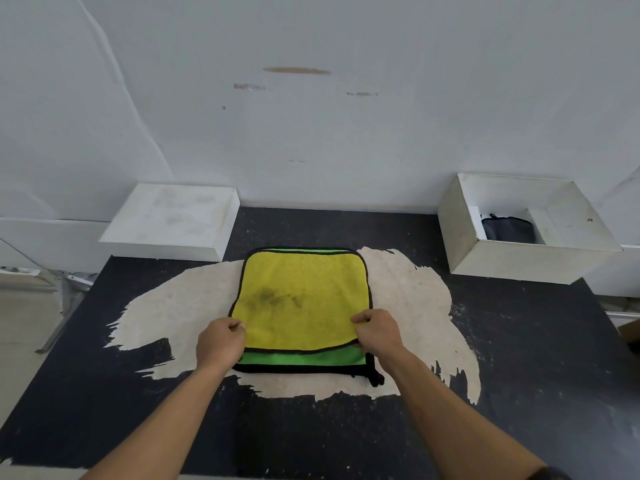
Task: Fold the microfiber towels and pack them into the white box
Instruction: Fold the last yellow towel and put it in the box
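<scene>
Grip: the left hand and right hand each pinch a near corner of the yellow towel, with the fingers curled over its black-trimmed edge.
Towel place: it lies flat in the middle of the frame, on the pale patch of the dark bench.
Layer under it: a green layer shows along the near and far edges. I cannot tell whether it is the towel's other face or a second cloth.
Handling: the towel is likely light, soft and limp. It will sag between the two hands, drape rather than hold a crease, and probably drag on the rough bench top.
Where to hold: the corners at the trim, as now. The stitched border looks the firmest part and should keep the edge straight.
Edges: the far hem is the line to meet, and the black loop at the lower right corner could snag.
Open room: bare bench on both sides and on the near side.
Box: the white box stands open at the upper right with a dark folded towel inside. There seems to be room beside that towel.
Also there: a white lid at the upper left, against the wall.
</scene>
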Available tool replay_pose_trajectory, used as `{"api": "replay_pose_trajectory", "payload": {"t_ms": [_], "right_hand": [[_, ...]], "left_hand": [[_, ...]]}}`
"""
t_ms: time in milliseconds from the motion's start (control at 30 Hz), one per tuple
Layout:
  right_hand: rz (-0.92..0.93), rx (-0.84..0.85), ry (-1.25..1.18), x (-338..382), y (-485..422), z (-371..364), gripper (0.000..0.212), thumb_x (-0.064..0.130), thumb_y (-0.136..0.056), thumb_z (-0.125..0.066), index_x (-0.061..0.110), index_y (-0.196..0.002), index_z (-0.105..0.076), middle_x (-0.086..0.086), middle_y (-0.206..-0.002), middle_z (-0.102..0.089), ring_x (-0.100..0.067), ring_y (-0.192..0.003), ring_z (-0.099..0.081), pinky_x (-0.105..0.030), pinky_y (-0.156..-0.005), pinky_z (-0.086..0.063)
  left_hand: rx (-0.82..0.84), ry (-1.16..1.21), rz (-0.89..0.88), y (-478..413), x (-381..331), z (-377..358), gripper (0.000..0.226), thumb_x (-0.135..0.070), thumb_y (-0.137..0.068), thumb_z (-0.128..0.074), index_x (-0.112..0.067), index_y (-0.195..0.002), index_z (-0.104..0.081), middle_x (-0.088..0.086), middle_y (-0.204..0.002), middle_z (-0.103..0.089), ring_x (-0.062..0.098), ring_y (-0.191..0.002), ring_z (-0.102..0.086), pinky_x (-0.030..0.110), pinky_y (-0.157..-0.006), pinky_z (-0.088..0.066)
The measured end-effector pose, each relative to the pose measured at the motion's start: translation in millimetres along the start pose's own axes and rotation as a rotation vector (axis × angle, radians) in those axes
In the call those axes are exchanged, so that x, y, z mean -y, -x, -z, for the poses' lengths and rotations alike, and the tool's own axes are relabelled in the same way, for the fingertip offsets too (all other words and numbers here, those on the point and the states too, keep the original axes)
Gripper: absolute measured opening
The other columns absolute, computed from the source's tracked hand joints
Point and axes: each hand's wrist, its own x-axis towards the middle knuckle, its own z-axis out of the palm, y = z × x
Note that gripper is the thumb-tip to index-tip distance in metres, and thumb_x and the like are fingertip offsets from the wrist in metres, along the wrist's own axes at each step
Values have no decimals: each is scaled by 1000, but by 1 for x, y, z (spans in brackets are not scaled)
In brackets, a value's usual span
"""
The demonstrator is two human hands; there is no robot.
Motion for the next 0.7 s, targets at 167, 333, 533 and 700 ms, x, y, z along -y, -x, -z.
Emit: {"api": "replay_pose_trajectory", "payload": {"t_ms": [167,333,533,700], "right_hand": [[82,-91,-50,23,-11,15,10,16,-87,-68,20,-85,-77,4,-80,-71,-23,-74,-70,-44,-73,-60],[189,-274,-131,69,-23,60,9,23,-83,-75,26,-75,-76,8,-80,-70,-15,-84,-65,-31,-76,-53],[126,-421,-452,88,-22,138,25,0,-85,-66,22,-73,-72,-5,-82,-68,-20,-69,-67,-35,-55,-61],[36,-469,-475,65,-17,189,33,-4,-85,-51,21,-79,-70,-8,-82,-67,-20,-55,-66,-26,-44,-53]], "left_hand": [[-55,116,-54,-10,-38,24,16,-11,-95,-57,-18,-96,-71,7,-109,-67,20,-71,-67,37,-75,-58],[-46,218,-128,-32,-113,63,23,-4,-85,-61,-17,-98,-75,11,-96,-72,24,-77,-62,42,-78,-55],[28,538,-55,-28,-199,84,38,9,-91,-39,-8,-101,-71,8,-62,-49,13,-40,-40,12,-32,-29],[172,599,-20,-3,-236,55,29,7,-95,-44,-5,-104,-70,7,-67,-50,10,-50,-39,11,-33,-32]]}}
